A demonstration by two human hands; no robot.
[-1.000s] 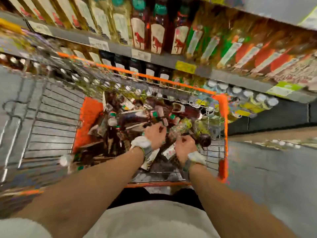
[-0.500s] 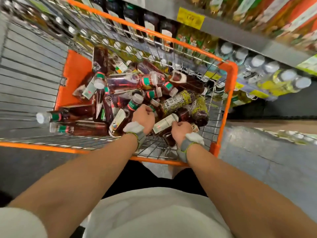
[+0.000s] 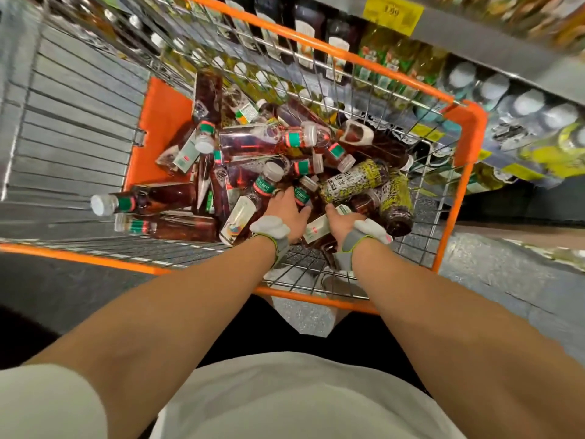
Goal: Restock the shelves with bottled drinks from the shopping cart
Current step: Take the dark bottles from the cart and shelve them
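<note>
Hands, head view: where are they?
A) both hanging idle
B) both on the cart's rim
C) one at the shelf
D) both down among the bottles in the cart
D: the left hand and right hand both reach into the orange cart, onto the piled bottles.

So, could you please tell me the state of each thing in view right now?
Cart, loaded with a jumbled pile of drinks.
Cart bottles, capped, lying on their sides.
Left hand, fingers curled round a dark bottle.
Right hand, down in the pile; grip hidden.
Shelf bottles, capped, upright in rows.
</note>
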